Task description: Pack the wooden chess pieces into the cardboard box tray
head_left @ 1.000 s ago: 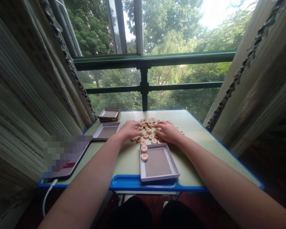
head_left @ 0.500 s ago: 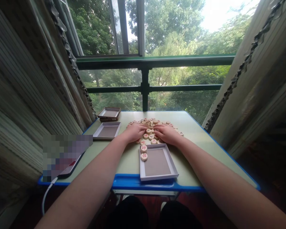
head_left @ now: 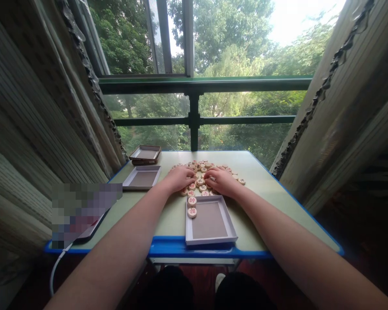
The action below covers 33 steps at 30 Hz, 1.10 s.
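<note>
Several round wooden game pieces [head_left: 203,168] with red and dark characters lie spread on a pale green table [head_left: 265,193]. My left hand [head_left: 180,177] rests flat on the left part of the spread, fingers stretched out over the pieces. My right hand [head_left: 222,181] lies flat on the right part, its fingertips close to those of the left. Just in front of both hands a shallow white tray [head_left: 210,239] with a grey floor holds two pieces [head_left: 192,206] in its far left corner.
A second white tray [head_left: 141,178] sits to the left and a brown tray [head_left: 145,154] behind it. A phone with a white cable [head_left: 84,234] lies at the near left corner. The table has a blue front rim [head_left: 168,249]. A window railing [head_left: 194,120] stands behind.
Both hands have slid inward over the pieces, so their fingertips now nearly meet. The camera view has shifted slightly.
</note>
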Each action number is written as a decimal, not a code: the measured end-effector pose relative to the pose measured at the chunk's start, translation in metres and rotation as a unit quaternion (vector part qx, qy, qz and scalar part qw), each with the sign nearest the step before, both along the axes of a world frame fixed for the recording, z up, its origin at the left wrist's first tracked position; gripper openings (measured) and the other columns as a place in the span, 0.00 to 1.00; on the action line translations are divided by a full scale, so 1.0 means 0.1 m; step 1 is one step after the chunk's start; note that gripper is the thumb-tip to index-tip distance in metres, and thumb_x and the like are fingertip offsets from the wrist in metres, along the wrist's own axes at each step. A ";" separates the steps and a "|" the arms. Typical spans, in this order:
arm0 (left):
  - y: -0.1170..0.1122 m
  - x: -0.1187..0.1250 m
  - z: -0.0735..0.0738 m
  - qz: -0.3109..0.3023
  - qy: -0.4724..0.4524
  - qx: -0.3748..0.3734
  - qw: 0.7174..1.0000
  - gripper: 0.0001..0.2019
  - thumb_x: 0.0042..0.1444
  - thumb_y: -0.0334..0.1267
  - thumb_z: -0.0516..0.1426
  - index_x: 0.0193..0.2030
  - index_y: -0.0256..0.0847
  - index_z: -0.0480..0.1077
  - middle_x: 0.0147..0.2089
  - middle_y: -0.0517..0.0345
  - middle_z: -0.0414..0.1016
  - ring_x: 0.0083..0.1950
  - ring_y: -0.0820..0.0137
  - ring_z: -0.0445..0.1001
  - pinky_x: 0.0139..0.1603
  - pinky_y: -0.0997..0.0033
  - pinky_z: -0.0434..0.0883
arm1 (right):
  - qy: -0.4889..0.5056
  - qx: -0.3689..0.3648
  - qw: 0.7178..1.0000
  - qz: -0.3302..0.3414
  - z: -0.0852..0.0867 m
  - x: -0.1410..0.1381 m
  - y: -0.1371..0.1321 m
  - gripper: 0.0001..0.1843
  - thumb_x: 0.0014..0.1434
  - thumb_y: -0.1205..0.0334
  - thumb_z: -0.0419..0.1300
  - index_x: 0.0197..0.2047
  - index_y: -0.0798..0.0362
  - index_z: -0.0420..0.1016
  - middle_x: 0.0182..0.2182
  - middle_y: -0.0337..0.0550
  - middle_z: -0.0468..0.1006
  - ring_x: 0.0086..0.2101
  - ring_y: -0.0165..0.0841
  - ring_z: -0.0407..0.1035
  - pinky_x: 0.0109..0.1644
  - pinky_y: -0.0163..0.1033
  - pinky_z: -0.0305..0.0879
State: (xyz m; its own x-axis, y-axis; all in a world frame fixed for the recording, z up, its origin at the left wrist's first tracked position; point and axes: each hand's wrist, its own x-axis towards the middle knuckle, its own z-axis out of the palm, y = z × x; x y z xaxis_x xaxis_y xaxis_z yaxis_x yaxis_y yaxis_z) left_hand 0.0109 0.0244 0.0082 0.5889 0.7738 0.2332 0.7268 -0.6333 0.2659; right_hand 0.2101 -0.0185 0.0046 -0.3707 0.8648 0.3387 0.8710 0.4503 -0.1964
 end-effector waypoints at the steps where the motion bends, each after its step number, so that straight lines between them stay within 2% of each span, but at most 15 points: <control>1: -0.01 0.00 0.01 0.006 -0.001 0.002 1.000 0.10 0.51 0.42 0.55 0.38 0.46 0.75 0.45 0.58 0.75 0.47 0.66 0.71 0.51 0.71 0.66 | -0.002 0.001 1.000 -0.005 0.00 0.00 0.00 0.10 0.57 0.59 0.55 0.37 0.51 0.76 0.41 0.43 0.75 0.42 0.37 0.64 0.49 0.41 0.58; 6: -0.03 0.01 0.01 0.045 -0.039 0.058 0.997 0.08 0.48 0.37 0.57 0.36 0.45 0.76 0.43 0.56 0.73 0.46 0.66 0.70 0.50 0.69 0.67 | 0.013 0.001 1.000 0.004 0.02 -0.02 -0.03 0.12 0.58 0.58 0.53 0.42 0.49 0.76 0.42 0.44 0.74 0.42 0.37 0.64 0.48 0.42 0.58; 9: 0.01 0.01 0.00 0.041 -0.037 0.039 0.998 0.11 0.49 0.33 0.55 0.37 0.44 0.77 0.42 0.56 0.74 0.42 0.68 0.71 0.47 0.72 0.68 | 0.015 -0.016 0.999 0.027 0.03 -0.03 -0.04 0.13 0.57 0.55 0.55 0.41 0.47 0.77 0.43 0.43 0.74 0.44 0.38 0.62 0.49 0.43 0.57; 12: 0.03 -0.01 0.01 0.036 -0.002 0.026 0.999 0.14 0.49 0.31 0.53 0.39 0.45 0.77 0.40 0.57 0.76 0.43 0.67 0.71 0.48 0.72 0.68 | 0.011 -0.021 1.000 0.013 0.03 -0.02 -0.03 0.10 0.56 0.57 0.56 0.36 0.49 0.77 0.41 0.44 0.74 0.42 0.37 0.63 0.49 0.43 0.56; 15: 0.00 -0.01 0.02 0.032 -0.007 0.045 0.998 0.17 0.52 0.33 0.51 0.45 0.45 0.75 0.48 0.58 0.75 0.50 0.67 0.69 0.54 0.71 0.65 | 0.023 -0.017 0.999 -0.014 0.04 -0.02 -0.03 0.09 0.55 0.57 0.57 0.35 0.51 0.76 0.39 0.45 0.74 0.41 0.37 0.63 0.48 0.42 0.57; 18: -0.04 0.01 0.02 -0.003 0.000 0.047 0.999 0.16 0.55 0.38 0.50 0.47 0.47 0.73 0.54 0.61 0.71 0.55 0.67 0.66 0.58 0.70 0.61 | 0.043 -0.015 0.999 -0.030 0.05 -0.03 -0.03 0.08 0.53 0.59 0.59 0.35 0.53 0.74 0.35 0.44 0.75 0.39 0.36 0.63 0.44 0.39 0.58; 21: -0.06 0.03 0.03 -0.002 0.026 0.034 0.999 0.14 0.55 0.41 0.50 0.44 0.47 0.74 0.50 0.60 0.74 0.52 0.66 0.69 0.55 0.69 0.63 | 0.051 -0.020 0.998 -0.016 0.05 -0.04 -0.03 0.05 0.53 0.66 0.57 0.32 0.52 0.74 0.32 0.41 0.76 0.38 0.34 0.64 0.43 0.37 0.57; 24: -0.05 0.04 0.03 0.041 0.044 0.046 0.997 0.14 0.56 0.40 0.49 0.42 0.44 0.73 0.45 0.54 0.75 0.48 0.64 0.70 0.52 0.65 0.65 | 0.033 -0.001 0.999 0.000 0.04 -0.03 -0.02 0.10 0.50 0.72 0.55 0.28 0.51 0.76 0.35 0.39 0.78 0.40 0.35 0.64 0.46 0.39 0.54; 28: -0.03 0.02 0.02 0.038 0.057 0.040 0.997 0.16 0.56 0.39 0.48 0.49 0.44 0.70 0.54 0.53 0.70 0.54 0.63 0.67 0.55 0.64 0.63 | 0.010 0.013 1.000 0.005 0.07 -0.02 -0.05 0.15 0.51 0.72 0.52 0.24 0.49 0.77 0.34 0.37 0.79 0.41 0.36 0.63 0.50 0.43 0.48; 30: -0.02 0.01 0.02 0.023 0.058 0.035 0.997 0.16 0.56 0.39 0.48 0.48 0.46 0.70 0.55 0.57 0.69 0.55 0.65 0.66 0.56 0.67 0.62 | -0.002 0.003 1.000 0.000 0.10 -0.02 -0.08 0.13 0.52 0.70 0.53 0.28 0.48 0.78 0.36 0.37 0.79 0.42 0.37 0.63 0.51 0.44 0.49; 33: -0.03 -0.01 0.04 0.033 0.057 0.042 0.997 0.12 0.54 0.39 0.51 0.41 0.46 0.74 0.49 0.57 0.73 0.51 0.64 0.69 0.53 0.68 0.65 | -0.020 0.001 0.999 -0.046 0.14 0.01 -0.11 0.13 0.53 0.63 0.54 0.40 0.46 0.77 0.44 0.40 0.76 0.45 0.39 0.62 0.50 0.44 0.51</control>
State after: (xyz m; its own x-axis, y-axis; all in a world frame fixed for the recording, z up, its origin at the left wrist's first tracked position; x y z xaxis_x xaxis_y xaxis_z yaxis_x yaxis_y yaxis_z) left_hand 0.0103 0.0217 0.0119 0.5640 0.7924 0.2325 0.7902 -0.5997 0.1267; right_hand 0.2115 -0.0293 0.0189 -0.3030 0.8951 0.3271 0.9160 0.3683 -0.1591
